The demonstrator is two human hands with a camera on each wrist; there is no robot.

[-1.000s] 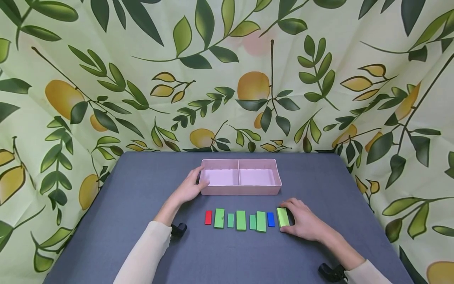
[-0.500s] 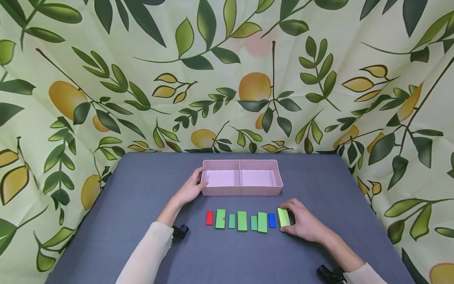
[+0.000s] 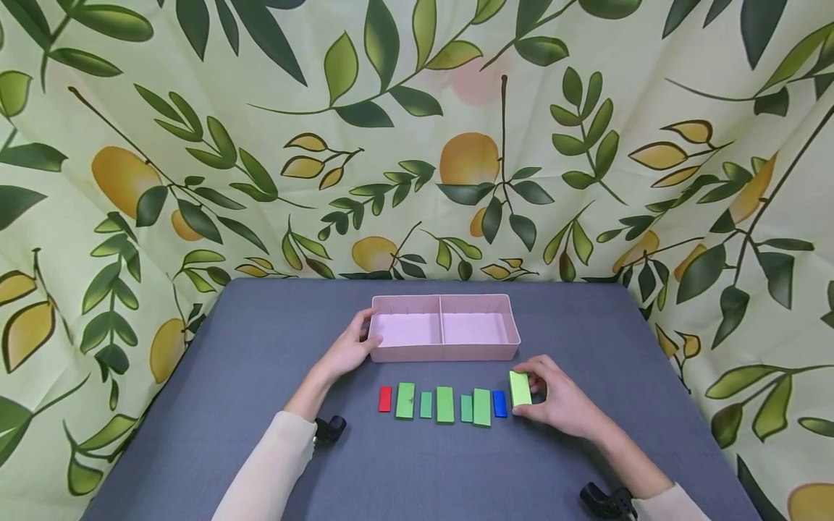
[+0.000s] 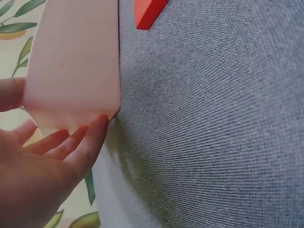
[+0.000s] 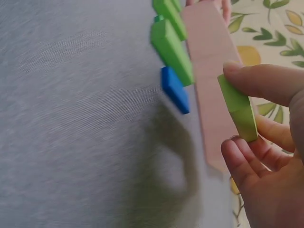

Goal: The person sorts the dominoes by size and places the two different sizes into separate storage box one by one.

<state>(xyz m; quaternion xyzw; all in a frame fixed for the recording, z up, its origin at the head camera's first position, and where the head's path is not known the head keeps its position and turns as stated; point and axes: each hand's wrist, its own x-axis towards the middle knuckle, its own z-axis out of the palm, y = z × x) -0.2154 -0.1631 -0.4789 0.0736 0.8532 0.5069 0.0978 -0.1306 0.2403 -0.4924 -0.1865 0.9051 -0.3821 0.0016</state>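
My right hand (image 3: 563, 398) pinches a light green block (image 3: 520, 388) between thumb and fingers, just right of the row of blocks. In the right wrist view the green block (image 5: 240, 109) is raised over the cloth, and the hand's shadow falls below. My left hand (image 3: 347, 347) grips the left end of a pink two-compartment box (image 3: 446, 353), thumb and fingers spread around that end. In the left wrist view several fingertips lie against the end of the box (image 4: 76, 57). Both compartments show bare floors.
In front of the box, a row of blocks lies on the grey-blue cloth (image 3: 417, 470): a red block (image 3: 385, 399), several green ones such as the tall green block (image 3: 445, 405), and a blue block (image 3: 499, 404). A leaf-patterned curtain (image 3: 404, 145) hangs behind the table.
My right hand has lifted the light green block off the cloth, slightly up and away from the row. The left hand stays on the box.
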